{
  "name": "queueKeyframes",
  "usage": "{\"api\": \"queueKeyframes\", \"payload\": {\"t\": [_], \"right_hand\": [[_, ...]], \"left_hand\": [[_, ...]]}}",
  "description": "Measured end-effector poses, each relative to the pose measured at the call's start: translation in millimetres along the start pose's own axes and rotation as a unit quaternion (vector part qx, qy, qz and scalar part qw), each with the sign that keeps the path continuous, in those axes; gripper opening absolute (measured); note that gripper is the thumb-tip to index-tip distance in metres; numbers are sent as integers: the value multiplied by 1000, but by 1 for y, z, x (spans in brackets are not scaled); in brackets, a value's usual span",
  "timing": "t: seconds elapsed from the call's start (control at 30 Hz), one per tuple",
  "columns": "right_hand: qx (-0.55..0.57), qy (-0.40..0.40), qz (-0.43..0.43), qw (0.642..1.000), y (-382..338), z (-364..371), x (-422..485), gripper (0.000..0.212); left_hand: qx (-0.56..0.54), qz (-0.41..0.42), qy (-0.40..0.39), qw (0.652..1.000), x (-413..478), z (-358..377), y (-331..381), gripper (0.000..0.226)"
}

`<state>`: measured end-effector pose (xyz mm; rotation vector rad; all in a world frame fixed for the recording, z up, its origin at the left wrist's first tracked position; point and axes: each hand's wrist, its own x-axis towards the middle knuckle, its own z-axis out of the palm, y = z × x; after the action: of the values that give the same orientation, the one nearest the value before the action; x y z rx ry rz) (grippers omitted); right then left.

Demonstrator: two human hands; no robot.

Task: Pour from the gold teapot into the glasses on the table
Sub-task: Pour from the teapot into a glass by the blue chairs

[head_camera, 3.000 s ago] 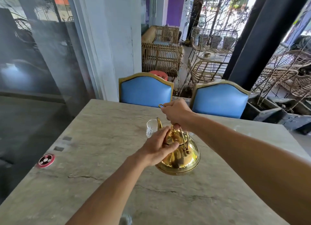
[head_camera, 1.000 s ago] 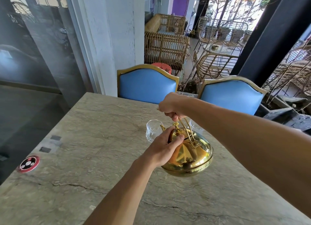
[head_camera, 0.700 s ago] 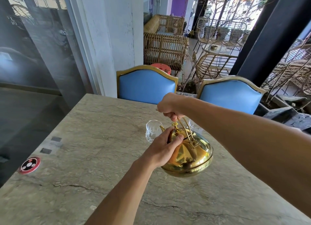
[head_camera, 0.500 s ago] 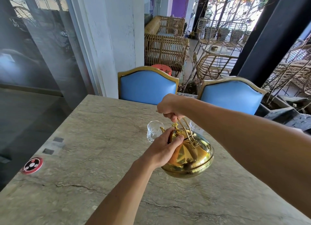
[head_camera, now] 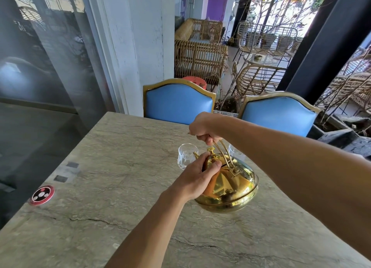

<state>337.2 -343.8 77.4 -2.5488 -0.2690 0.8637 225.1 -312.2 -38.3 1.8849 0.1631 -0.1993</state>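
The gold teapot (head_camera: 230,185) hangs tilted above the stone table (head_camera: 104,187), its spout pointing at a clear glass (head_camera: 185,156) on the far side. My right hand (head_camera: 202,128) grips the top of the teapot's wire handle. My left hand (head_camera: 197,177) presses on the lid beside the gold knob. A second clear glass (head_camera: 234,153) stands behind the handle, partly hidden by my right forearm. I cannot tell whether liquid is flowing.
Two blue chairs with gold frames, one (head_camera: 178,103) and the other (head_camera: 279,113), stand at the table's far edge. A round red and black disc (head_camera: 42,194) lies near the left edge. A white pillar and glass wall rise on the left.
The teapot has stayed tilted toward the left glass with both hands holding as before. The view has shifted slightly; the pot has barely moved in the last second.
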Motion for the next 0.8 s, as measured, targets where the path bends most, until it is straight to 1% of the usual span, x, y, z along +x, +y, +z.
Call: {"api": "queueKeyframes", "payload": {"t": [0.33,0.53,0.73,0.8], "right_hand": [[-13,-5,6,1000,2,-4,4,15],[-16,-7,11,1000,3,-4,5,13],[-20,-13,14,1000,3,-5,6,13],[-23,-13,16,1000,3,-5,5,13]], "left_hand": [[0,4,-3,1000,4,4,1,58],[-2,3,-8,1000,5,4,0,67],[-7,10,-8,1000,4,4,1,59],[-3,10,-10,1000,5,4,0,59]]}}
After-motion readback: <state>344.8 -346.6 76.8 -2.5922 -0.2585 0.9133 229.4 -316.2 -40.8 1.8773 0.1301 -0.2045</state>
